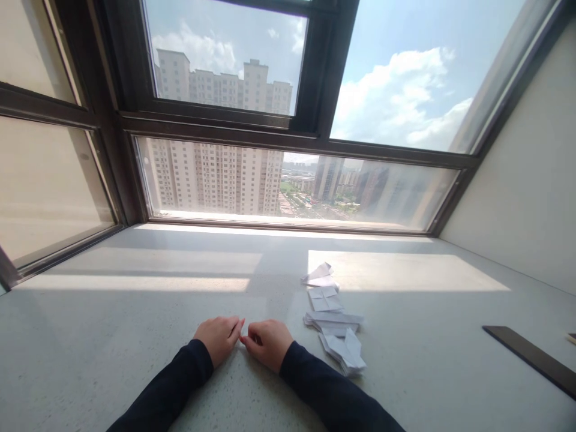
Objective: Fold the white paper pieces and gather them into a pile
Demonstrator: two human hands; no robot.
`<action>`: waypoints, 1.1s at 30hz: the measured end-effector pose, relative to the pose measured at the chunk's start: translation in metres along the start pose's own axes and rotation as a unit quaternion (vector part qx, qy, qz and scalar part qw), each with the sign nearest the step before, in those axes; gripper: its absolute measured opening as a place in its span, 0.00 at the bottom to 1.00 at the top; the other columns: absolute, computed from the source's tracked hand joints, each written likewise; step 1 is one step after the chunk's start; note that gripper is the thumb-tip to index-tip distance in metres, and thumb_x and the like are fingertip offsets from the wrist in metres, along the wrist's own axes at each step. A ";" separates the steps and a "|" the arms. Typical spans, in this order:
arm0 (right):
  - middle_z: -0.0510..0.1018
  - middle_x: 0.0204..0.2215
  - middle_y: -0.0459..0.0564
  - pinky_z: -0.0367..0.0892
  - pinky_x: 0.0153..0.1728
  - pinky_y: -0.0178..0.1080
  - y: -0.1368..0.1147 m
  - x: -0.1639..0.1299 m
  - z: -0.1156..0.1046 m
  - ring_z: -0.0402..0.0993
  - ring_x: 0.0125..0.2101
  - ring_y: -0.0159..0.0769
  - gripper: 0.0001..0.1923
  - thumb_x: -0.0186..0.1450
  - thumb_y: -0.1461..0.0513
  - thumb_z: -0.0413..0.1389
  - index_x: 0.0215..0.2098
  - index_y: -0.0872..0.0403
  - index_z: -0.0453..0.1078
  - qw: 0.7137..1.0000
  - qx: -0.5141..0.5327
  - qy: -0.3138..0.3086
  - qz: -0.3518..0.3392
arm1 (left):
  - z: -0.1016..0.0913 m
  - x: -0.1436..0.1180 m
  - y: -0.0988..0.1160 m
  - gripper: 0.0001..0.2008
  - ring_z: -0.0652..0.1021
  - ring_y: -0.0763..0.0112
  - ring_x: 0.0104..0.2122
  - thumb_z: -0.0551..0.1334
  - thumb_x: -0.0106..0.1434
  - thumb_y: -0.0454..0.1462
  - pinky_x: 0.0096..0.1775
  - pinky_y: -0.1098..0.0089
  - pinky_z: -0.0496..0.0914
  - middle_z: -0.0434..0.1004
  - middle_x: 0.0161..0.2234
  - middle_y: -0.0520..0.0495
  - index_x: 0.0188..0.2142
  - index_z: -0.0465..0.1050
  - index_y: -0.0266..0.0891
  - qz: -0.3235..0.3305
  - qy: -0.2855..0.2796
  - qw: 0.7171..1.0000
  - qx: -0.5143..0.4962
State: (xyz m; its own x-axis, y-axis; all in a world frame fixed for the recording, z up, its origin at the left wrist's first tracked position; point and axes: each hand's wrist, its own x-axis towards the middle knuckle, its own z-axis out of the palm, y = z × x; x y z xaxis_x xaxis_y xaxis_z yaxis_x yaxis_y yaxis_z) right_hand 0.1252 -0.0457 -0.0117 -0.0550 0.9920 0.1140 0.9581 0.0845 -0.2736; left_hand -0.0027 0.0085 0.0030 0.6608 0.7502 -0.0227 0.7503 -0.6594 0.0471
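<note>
My left hand [219,339] rests on the pale speckled sill with its fingers pressed together and bent down. Beside it my right hand [269,343] is curled into a loose fist, its thumb toward the left hand. The fingertips of both hands meet or nearly meet; I see nothing held in either. To the right of my right hand lie folded white papers in a row: a pointed folded piece [320,276], a square folded piece [324,299], a stack of long folded pieces [335,322] and a stack of angular folded pieces [345,352].
A dark flat strip [531,360] lies on the sill [418,336] at the right. Beyond it, a small light-coloured object [571,338] is cut off by the picture's edge. Dark-framed windows [297,141] border the back and left; a white wall [522,156] stands at the right.
</note>
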 end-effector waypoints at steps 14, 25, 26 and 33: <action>0.75 0.21 0.45 0.48 0.19 0.31 -0.001 0.000 0.000 0.68 0.22 0.28 0.13 0.56 0.55 0.47 0.23 0.53 0.68 1.000 -0.003 -0.015 0.003 | 0.000 0.001 -0.002 0.19 0.74 0.64 0.32 0.39 0.59 0.43 0.30 0.70 0.63 0.74 0.29 0.46 0.28 0.66 0.42 -0.005 -0.014 1.000 -0.014; 0.75 0.20 0.45 0.47 0.19 0.31 -0.001 0.000 -0.001 0.67 0.21 0.28 0.13 0.56 0.55 0.46 0.22 0.53 0.68 1.000 -0.007 -0.014 0.001 | -0.001 0.000 -0.003 0.22 0.74 0.65 0.31 0.37 0.60 0.45 0.29 0.71 0.63 0.74 0.29 0.46 0.29 0.67 0.42 0.014 -0.007 0.999 -0.031; 0.75 0.20 0.45 0.48 0.19 0.31 -0.001 0.000 -0.001 0.67 0.21 0.28 0.13 0.55 0.56 0.47 0.22 0.53 0.69 1.000 -0.006 -0.014 0.002 | 0.000 0.000 -0.002 0.22 0.74 0.64 0.31 0.37 0.60 0.45 0.29 0.71 0.63 0.74 0.29 0.46 0.29 0.67 0.42 0.012 -0.007 0.999 -0.031; 0.75 0.21 0.45 0.48 0.20 0.31 -0.001 0.000 -0.001 0.68 0.23 0.28 0.13 0.55 0.56 0.47 0.23 0.53 0.69 1.000 -0.005 -0.016 0.003 | 0.001 0.001 -0.002 0.21 0.74 0.64 0.32 0.38 0.59 0.44 0.30 0.70 0.63 0.74 0.29 0.46 0.28 0.66 0.42 -0.002 -0.011 1.000 -0.018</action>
State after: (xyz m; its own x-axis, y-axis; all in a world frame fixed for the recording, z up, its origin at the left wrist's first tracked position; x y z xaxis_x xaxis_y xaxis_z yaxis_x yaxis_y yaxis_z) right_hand 0.1247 -0.0456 -0.0104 -0.0589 0.9949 0.0822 0.9613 0.0787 -0.2641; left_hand -0.0036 0.0099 0.0024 0.6579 0.7518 -0.0441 0.7524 -0.6535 0.0825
